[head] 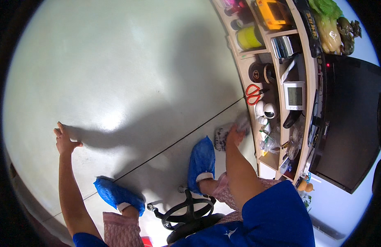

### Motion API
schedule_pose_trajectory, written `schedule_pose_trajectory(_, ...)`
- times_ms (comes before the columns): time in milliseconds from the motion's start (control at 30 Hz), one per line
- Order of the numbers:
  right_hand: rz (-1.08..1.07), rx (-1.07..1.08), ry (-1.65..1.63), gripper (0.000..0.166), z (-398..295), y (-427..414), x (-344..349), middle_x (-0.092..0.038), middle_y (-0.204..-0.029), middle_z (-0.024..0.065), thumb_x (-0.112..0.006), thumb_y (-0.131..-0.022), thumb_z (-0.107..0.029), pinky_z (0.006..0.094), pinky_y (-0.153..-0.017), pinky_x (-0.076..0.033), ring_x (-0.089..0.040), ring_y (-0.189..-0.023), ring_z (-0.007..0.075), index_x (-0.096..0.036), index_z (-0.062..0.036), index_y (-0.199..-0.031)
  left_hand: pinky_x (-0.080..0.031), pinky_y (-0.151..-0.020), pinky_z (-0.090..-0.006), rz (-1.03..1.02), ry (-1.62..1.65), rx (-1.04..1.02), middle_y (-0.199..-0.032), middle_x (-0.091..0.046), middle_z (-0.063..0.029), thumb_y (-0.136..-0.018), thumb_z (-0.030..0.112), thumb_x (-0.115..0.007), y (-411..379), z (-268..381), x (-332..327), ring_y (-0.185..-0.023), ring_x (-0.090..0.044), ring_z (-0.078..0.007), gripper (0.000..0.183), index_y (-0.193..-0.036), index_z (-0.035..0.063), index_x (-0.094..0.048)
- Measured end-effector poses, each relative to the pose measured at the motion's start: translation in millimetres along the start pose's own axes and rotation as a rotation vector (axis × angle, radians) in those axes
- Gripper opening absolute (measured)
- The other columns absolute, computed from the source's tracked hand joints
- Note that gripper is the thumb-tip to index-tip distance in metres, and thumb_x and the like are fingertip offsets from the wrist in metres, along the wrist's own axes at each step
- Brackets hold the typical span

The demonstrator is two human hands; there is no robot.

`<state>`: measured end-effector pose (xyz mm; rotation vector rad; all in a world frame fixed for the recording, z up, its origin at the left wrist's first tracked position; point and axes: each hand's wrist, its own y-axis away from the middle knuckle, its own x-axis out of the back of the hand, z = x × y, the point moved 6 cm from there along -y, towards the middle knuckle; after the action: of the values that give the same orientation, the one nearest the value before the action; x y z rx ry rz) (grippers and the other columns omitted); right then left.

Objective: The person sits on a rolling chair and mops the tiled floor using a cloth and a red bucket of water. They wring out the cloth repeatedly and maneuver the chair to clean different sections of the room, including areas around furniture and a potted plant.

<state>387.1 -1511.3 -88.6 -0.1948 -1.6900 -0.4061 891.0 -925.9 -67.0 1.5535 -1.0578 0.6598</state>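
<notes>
Stretched out over the pale floor [94, 77], my left hand [64, 140] has its thumb spread from its fingers and holds nothing. My right hand [235, 135] is closed around a black-and-white patterned soft item [221, 139], perhaps a cloth; blur hides its exact kind. That item is low beside the front of a light wooden shelf unit [259, 166]. Just left of the right hand is my foot in a blue shoe cover [202, 160]. The other blue shoe cover [118, 193] is on my left foot.
The shelves hold red-handled scissors [253, 94], a white camera [269, 110], a digital display device [294, 95], and a yellow-green container [249, 37]. A television [347, 120] and a cabbage ornament [327, 24] stand on top. Below me is a wheeled chair base [187, 207].
</notes>
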Motion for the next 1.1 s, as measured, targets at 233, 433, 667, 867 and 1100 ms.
schedule_pose_trajectory(233,0.042,0.155,0.052,0.074,-34.2,-24.0,-27.2,-0.039,-0.134,0.0284,-0.046,-0.087,-0.051,0.0495,-0.101,-0.035,-0.041,-0.123,0.0398,-0.038,0.0083,-0.13,-0.053,-0.085,-0.0417,0.131,0.137,-0.152,-0.139,-0.032,-0.0181,-0.042,0.024,-0.092,-11.8,-16.6,-16.4,-0.114,-0.052,-0.0325,0.126,-0.143,0.0136,-0.018)
schedule_pose_trajectory(433,0.226,1.109,-0.025,0.068,-177.6,170.9,-49.4,-0.042,-0.134,0.0245,-0.059,-0.08,-0.04,0.0494,-0.108,-0.025,-0.037,-0.127,0.0379,-0.042,0.002,-0.131,-0.047,-0.092,-0.0449,0.356,0.188,-0.131,-0.144,-0.029,-0.022,-0.071,0.037,-0.076,46.2,-19.7,-9.0,-0.123,-0.044,-0.0356,0.089,-0.143,0.0205,-0.028)
schedule_pose_trajectory(667,-0.795,1.969,-0.237,0.066,-68.2,475.9,-29.9,-0.035,-0.142,0.0169,-0.064,-0.071,-0.013,0.0491,-0.111,-0.017,-0.027,-0.135,0.0329,-0.042,-0.0075,-0.133,-0.034,-0.104,-0.0416,0.132,0.291,-0.286,-0.137,-0.039,-0.0243,-0.074,0.03,-0.074,135.5,-114.0,30.0,-0.128,-0.037,-0.0372,0.082,-0.14,0.0076,-0.032)
schedule_pose_trajectory(867,-0.644,1.717,-0.05,0.071,-62.8,365.0,-16.0,-0.032,-0.144,0.0147,-0.07,-0.072,-0.02,0.0499,-0.111,-0.017,-0.023,-0.137,0.0314,-0.04,-0.012,-0.136,-0.046,-0.089,-0.0364,0.128,0.489,0.033,-0.124,-0.055,-0.0146,-0.076,0.022,-0.074,300.0,-239.8,67.9,-0.109,-0.054,-0.0282,0.055,-0.125,0.0077,-0.054)
schedule_pose_trajectory(1100,-0.249,1.221,0.137,0.07,-70.8,271.8,-21.8,-0.024,-0.147,0.0193,-0.061,-0.082,-0.043,0.0506,-0.11,-0.017,-0.022,-0.135,0.0372,-0.03,-0.0253,-0.143,-0.046,-0.086,-0.0366,0.223,0.932,0.218,-0.124,-0.055,-0.0088,-0.08,0.019,-0.07,366.1,-205.4,19.3,-0.105,-0.054,-0.0256,0.048,-0.125,0.0119,-0.054)
